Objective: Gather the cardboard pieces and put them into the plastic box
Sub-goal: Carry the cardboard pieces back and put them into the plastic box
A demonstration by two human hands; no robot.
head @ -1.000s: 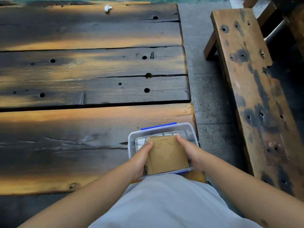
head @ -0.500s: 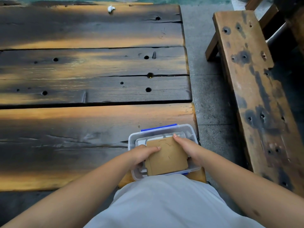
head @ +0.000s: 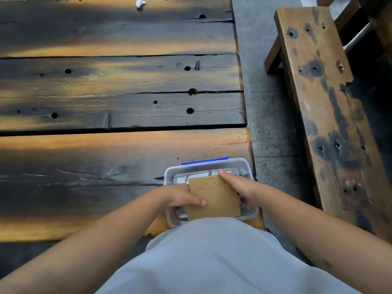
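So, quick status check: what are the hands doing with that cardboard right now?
Left hand and right hand grip the flat brown cardboard stack. Stack sits tilted over the clear plastic box, not fully in. Nothing blocking.

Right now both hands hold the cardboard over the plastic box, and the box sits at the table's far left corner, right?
Not quite. The head view shows the plastic box at the table's near right corner. Both the left hand and right hand do hold the cardboard over it.

bare forearms, pale grey garment (head: pixel 212 257)
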